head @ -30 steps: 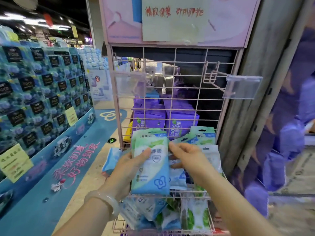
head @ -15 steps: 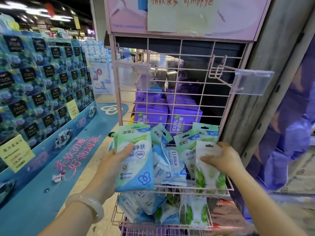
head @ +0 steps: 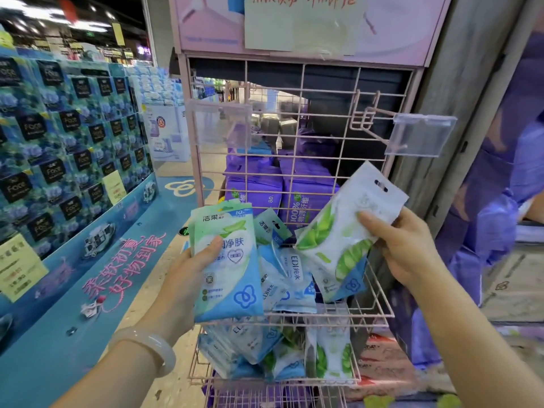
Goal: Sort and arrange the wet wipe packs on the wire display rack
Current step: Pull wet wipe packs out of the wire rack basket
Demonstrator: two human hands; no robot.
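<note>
My left hand (head: 188, 278) grips a small stack of blue-green wet wipe packs (head: 226, 266) in front of the pink wire display rack (head: 318, 134). My right hand (head: 403, 245) holds a white pack with green leaves (head: 344, 231), lifted and tilted above the upper wire basket (head: 379, 307). Several blue packs (head: 288, 278) lie loose in that basket. The lower basket (head: 350, 375) holds more blue and leaf-print packs (head: 326, 351). An empty hook with a clear tag holder (head: 418, 136) sticks out at upper right; another holder (head: 220, 125) sits at upper left.
Purple packs (head: 297, 198) are stacked behind the rack's grid. A blue display of boxed tissues (head: 64, 136) fills the left. A grey pillar (head: 459, 107) stands right of the rack, with purple bags (head: 494, 231) beyond. A pink sign (head: 309, 22) tops the rack.
My right hand has pulled the white leaf-print pack up out of the upper basket and tilted it. My left hand keeps its stack, shifted slightly left.
</note>
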